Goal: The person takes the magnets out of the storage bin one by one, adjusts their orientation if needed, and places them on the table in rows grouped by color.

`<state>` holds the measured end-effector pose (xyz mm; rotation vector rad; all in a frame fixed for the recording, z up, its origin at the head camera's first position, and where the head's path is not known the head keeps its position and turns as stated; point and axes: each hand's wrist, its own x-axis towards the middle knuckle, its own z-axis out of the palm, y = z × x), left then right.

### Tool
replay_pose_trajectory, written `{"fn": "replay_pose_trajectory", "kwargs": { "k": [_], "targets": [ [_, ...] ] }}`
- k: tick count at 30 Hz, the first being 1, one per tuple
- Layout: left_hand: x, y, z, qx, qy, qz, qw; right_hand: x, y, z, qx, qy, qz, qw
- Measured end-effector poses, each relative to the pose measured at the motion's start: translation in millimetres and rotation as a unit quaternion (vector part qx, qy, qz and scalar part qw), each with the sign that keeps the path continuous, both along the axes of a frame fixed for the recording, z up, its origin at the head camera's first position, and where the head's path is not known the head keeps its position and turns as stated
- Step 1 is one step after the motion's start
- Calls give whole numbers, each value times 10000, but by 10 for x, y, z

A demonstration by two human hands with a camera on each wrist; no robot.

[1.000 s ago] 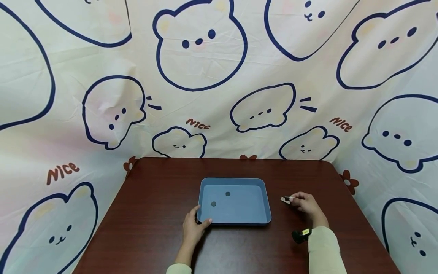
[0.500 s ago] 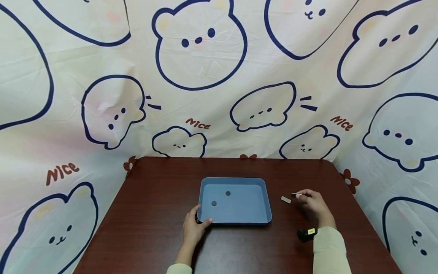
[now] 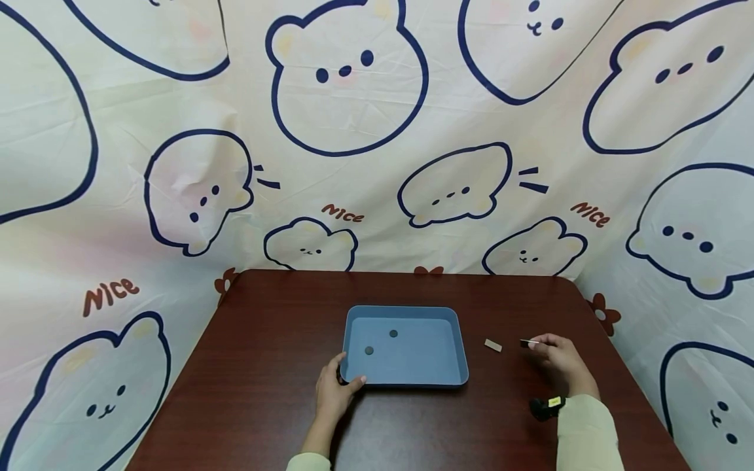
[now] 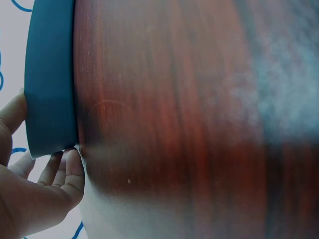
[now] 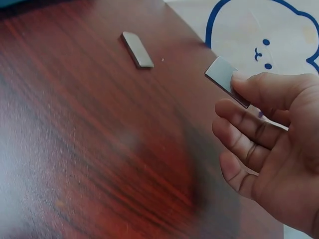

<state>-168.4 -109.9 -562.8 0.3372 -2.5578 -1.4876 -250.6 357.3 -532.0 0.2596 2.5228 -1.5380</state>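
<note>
In the head view my left hand (image 3: 333,392) grips the near left corner of a shallow blue tray (image 3: 432,353). The left wrist view has its fingers (image 4: 75,172) against the tray's wall (image 4: 50,74). Inside the tray lie two small grey discs (image 3: 369,350), apart from each other. To the right, my right hand (image 3: 563,362) pinches a thin silver rectangular plate (image 5: 222,75) between thumb and forefinger, above the table; the other fingers are loosely bent. A similar flat silver bar (image 3: 493,345) lies on the table between the tray and this hand.
The dark brown wooden table (image 3: 271,392) carries the tray and the bar. A pale cloth with cartoon bears (image 3: 347,85) hangs behind it and along both sides. A black device (image 3: 546,409) sits at my right wrist.
My right hand has moved right with the silver plate, away from the silver bar, which stays on the table. The left hand and the tray have not moved.
</note>
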Motion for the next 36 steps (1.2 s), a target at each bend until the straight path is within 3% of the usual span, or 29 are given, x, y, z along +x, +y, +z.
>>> {"fn": "replay_pose_trajectory", "kwargs": {
  "k": [18, 23, 31, 36],
  "targets": [
    [6, -5, -12, -5, 70, -81, 9999, -110, 205, -115, 423, -547, 321, 9971],
    [-4, -6, -17, -28, 79, -67, 9999, -128, 236, -64, 865, -491, 594, 9933],
    [-7, -14, -28, 52, 74, -62, 9999, -142, 240, 62, 2153, -232, 1220, 9686],
    [-9, -16, -31, 21, 76, -49, 10000, -166, 242, 85, 2469, -153, 1358, 9594]
  ]
}}
